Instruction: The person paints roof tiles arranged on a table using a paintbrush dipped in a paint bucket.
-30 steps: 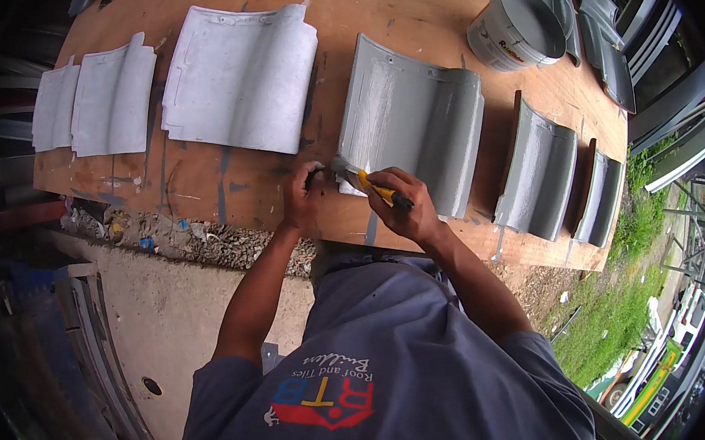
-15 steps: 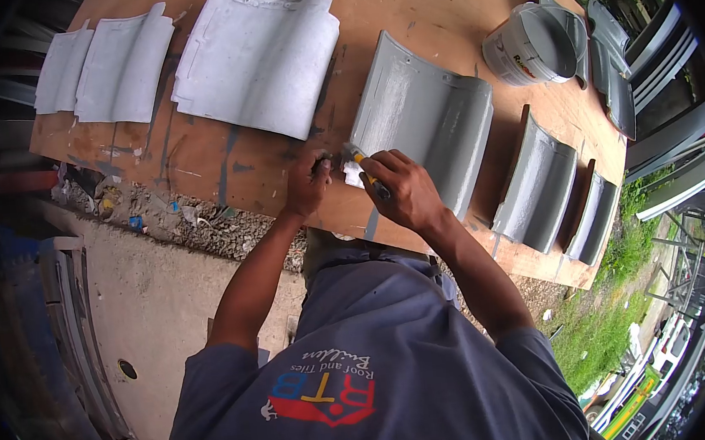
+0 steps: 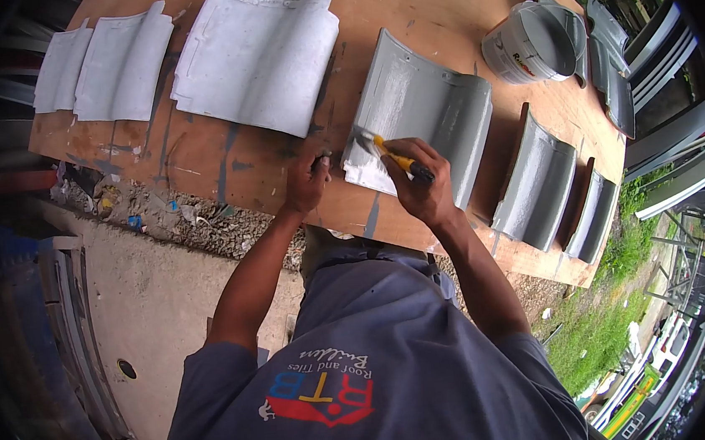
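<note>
Tile [image 3: 419,114] had a smooth grey coat, wet-looking gloss down the trough, matt white patch at the near corner. Brush [image 3: 402,162] handle looked like smooth yellow plastic; bristles too small to tell. White tiles [image 3: 255,61] were matt and chalky, faintly mottled. Other grey tiles [image 3: 537,179] had sheen on the curves, dull brown side edges. Bucket [image 3: 506,54] looked like white plastic, grey inside. Counter [image 3: 197,168] was matt plywood, grey-streaked. Shirt [image 3: 378,318] was matt cloth. Gravel [image 3: 245,233] was rough, slab [image 3: 164,266] dull concrete.
</note>
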{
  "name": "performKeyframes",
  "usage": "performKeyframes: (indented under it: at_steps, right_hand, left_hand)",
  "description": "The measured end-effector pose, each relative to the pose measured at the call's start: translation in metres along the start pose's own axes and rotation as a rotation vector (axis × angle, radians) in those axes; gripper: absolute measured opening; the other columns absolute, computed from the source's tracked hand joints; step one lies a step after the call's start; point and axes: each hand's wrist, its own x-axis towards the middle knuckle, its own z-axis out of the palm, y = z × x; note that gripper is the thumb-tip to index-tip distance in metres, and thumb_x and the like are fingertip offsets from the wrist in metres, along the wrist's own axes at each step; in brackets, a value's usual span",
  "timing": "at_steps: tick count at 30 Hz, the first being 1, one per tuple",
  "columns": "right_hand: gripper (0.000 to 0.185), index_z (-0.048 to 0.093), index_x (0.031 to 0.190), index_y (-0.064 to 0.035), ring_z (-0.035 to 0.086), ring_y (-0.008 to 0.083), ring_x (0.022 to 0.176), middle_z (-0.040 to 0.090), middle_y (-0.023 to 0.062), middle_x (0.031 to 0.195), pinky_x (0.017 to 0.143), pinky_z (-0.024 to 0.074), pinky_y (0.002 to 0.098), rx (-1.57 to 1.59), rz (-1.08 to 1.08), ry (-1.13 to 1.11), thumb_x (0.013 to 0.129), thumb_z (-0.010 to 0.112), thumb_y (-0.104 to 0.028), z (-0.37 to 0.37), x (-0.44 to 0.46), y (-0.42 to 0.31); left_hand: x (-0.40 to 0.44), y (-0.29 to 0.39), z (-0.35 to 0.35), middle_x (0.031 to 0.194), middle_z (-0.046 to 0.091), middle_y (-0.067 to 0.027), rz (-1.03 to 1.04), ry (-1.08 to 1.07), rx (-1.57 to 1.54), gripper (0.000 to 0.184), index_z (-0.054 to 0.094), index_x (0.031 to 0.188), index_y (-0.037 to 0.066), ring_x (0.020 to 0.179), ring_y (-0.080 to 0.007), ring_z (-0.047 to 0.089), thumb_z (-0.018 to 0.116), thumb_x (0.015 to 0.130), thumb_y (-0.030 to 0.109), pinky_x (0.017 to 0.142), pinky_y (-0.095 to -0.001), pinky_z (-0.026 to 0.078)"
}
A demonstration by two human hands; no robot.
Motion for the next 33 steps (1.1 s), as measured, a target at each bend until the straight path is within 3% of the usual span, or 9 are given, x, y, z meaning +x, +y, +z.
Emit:
performKeyframes:
  at_steps: [5, 12, 14, 15, 16, 19, 23, 28, 33]
  right_hand:
    - [0.02, 0.071, 0.108, 0.0014, 0.075, 0.0365, 0.088, 0.075, 0.0182, 0.1, 0.077, 0.06, 0.0397, 0.059, 0.013, -0.032, 0.09, 0.078, 0.0, 0.016, -0.017, 0.021]
    - [0.019, 0.071, 0.108, 0.0011, 0.074, 0.0367, 0.085, 0.074, 0.0182, 0.099, 0.075, 0.0597, 0.042, 0.032, 0.064, -0.312, 0.089, 0.076, 0.0, 0.004, -0.057, 0.023]
    - [0.019, 0.071, 0.107, 0.0001, 0.073, 0.0369, 0.089, 0.074, 0.0178, 0.102, 0.077, 0.0592, 0.0424, 0.067, -0.021, -0.099, 0.088, 0.076, -0.001, 0.001, -0.044, 0.002]
    - [0.019, 0.071, 0.106, -0.0006, 0.071, 0.0371, 0.089, 0.073, 0.0173, 0.103, 0.077, 0.0583, 0.0435, 0.093, -0.082, -0.056, 0.088, 0.076, -0.001, 0.005, -0.039, -0.004]
    - [0.019, 0.071, 0.106, -0.0006, 0.071, 0.0371, 0.089, 0.073, 0.0173, 0.103, 0.077, 0.0583, 0.0435, 0.092, -0.081, -0.051, 0.088, 0.076, -0.001, 0.007, -0.038, 0.0]
    - [0.02, 0.07, 0.107, -0.0008, 0.069, 0.0364, 0.084, 0.072, 0.0161, 0.1, 0.076, 0.0569, 0.0449, -0.01, -0.135, -0.226, 0.088, 0.075, 0.0, 0.013, -0.045, 0.015]
    - [0.02, 0.07, 0.107, -0.0014, 0.069, 0.036, 0.085, 0.072, 0.0159, 0.098, 0.075, 0.0569, 0.0447, -0.014, -0.08, -0.241, 0.088, 0.075, 0.0, 0.005, -0.052, 0.018]
    - [0.021, 0.071, 0.105, 0.0004, 0.071, 0.0369, 0.085, 0.072, 0.0179, 0.093, 0.074, 0.0577, 0.0433, 0.042, -0.131, -0.045, 0.086, 0.077, 0.0, 0.013, -0.036, 0.001]
    - [0.02, 0.07, 0.107, 0.0016, 0.072, 0.0374, 0.083, 0.073, 0.0181, 0.095, 0.074, 0.0585, 0.0429, 0.008, 0.031, -0.123, 0.088, 0.076, -0.001, 0.015, -0.029, -0.002]
  left_hand:
    - [0.002, 0.0, -0.002, 0.077, 0.064, -0.003, -0.055, -0.037, 0.024, 0.02, 0.068, 0.118, 0.0, 0.064, -0.0098, 0.063, 0.064, 0.105, 0.014, 0.059, -0.0283, 0.05]
    - [0.003, -0.017, -0.003, 0.095, 0.068, -0.0056, 0.137, -0.072, 0.128, 0.019, 0.072, 0.12, 0.0, 0.071, -0.0109, 0.065, 0.062, 0.104, 0.004, 0.062, -0.0284, 0.052]
    - [-0.001, -0.021, -0.003, 0.099, 0.068, -0.0061, 0.21, -0.06, 0.174, 0.02, 0.072, 0.12, 0.0, 0.072, -0.0114, 0.065, 0.062, 0.103, 0.001, 0.063, -0.0283, 0.052]
    - [-0.001, -0.018, -0.002, 0.1, 0.068, -0.0062, 0.111, -0.078, 0.072, 0.021, 0.073, 0.12, 0.0, 0.072, -0.0115, 0.065, 0.062, 0.102, -0.001, 0.063, -0.0279, 0.052]
    - [0.0, -0.015, -0.001, 0.101, 0.068, -0.0063, 0.015, -0.098, -0.03, 0.022, 0.073, 0.119, 0.0, 0.072, -0.0115, 0.065, 0.062, 0.101, -0.004, 0.063, -0.0275, 0.052]
    - [0.004, -0.004, -0.004, 0.103, 0.068, -0.0057, 0.111, -0.117, 0.084, 0.025, 0.074, 0.12, 0.0, 0.072, -0.0108, 0.064, 0.06, 0.1, -0.007, 0.063, -0.0264, 0.052]
    - [0.001, -0.004, -0.006, 0.103, 0.067, -0.004, 0.045, -0.127, 0.1, 0.028, 0.075, 0.121, 0.0, 0.071, -0.0098, 0.063, 0.058, 0.1, -0.008, 0.062, -0.0262, 0.051]
    - [0.007, -0.004, -0.005, 0.1, 0.065, -0.0027, 0.031, -0.176, -0.039, 0.029, 0.075, 0.12, 0.001, 0.069, -0.0089, 0.061, 0.057, 0.1, -0.008, 0.06, -0.0254, 0.049]
    - [0.008, 0.003, -0.007, 0.097, 0.063, -0.0025, -0.016, -0.165, -0.017, 0.027, 0.076, 0.117, 0.0, 0.07, -0.0085, 0.061, 0.058, 0.099, -0.009, 0.06, -0.0242, 0.048]
